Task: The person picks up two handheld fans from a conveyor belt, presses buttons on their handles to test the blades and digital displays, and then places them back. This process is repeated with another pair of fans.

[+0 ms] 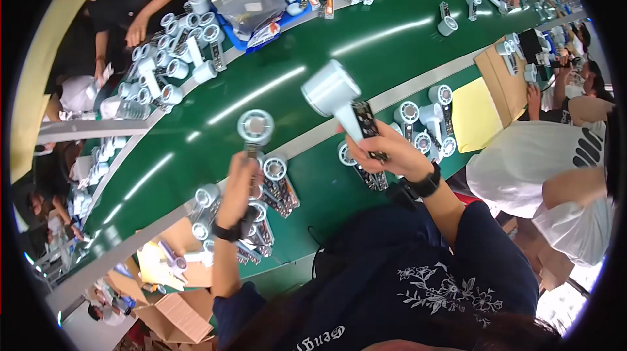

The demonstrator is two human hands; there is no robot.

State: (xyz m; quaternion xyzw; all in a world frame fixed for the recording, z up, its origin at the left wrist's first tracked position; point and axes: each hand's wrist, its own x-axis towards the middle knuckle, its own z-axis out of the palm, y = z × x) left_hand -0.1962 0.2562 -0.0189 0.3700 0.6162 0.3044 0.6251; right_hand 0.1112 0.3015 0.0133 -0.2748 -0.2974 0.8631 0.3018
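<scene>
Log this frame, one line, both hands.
left hand: holds pale round-headed device | right hand: holds second device | around: similar devices on green worktop

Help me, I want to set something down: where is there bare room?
The green belt is bare between the blue tray and the near metal rail. The near bench has a smaller gap between the left device cluster and the devices below the right hand. It is crowded in the white heap left of the tray.
</scene>
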